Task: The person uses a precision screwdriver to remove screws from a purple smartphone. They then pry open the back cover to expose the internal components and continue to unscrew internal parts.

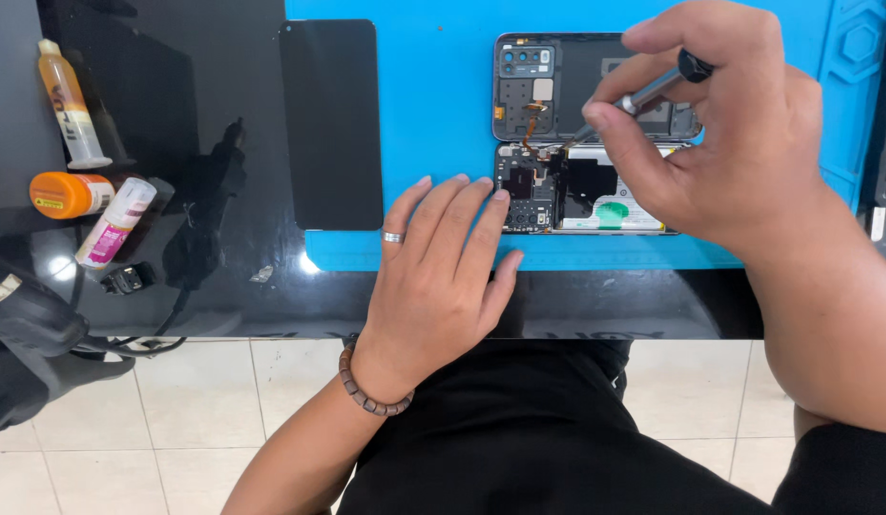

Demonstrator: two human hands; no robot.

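Note:
An opened phone lies on a blue mat (pixel 433 105): its back cover (pixel 548 91) is folded up, and the body (pixel 576 191) with circuit board and battery lies below it. My right hand (pixel 729 133) grips a thin metal tool with a black cap (pixel 653 88), whose tip points at the hinge area between the two halves. My left hand (pixel 443 277) rests flat on the mat's front edge, fingertips touching the phone body's left end. It wears a ring and a bead bracelet.
A black screen panel (pixel 333 124) lies on the mat's left edge. On the glossy black table (pixel 204 191) at the left stand a tall glue bottle (pixel 69 105), an orange-capped container (pixel 69 194) and a small pink-and-white bottle (pixel 116 222). White floor tiles show below.

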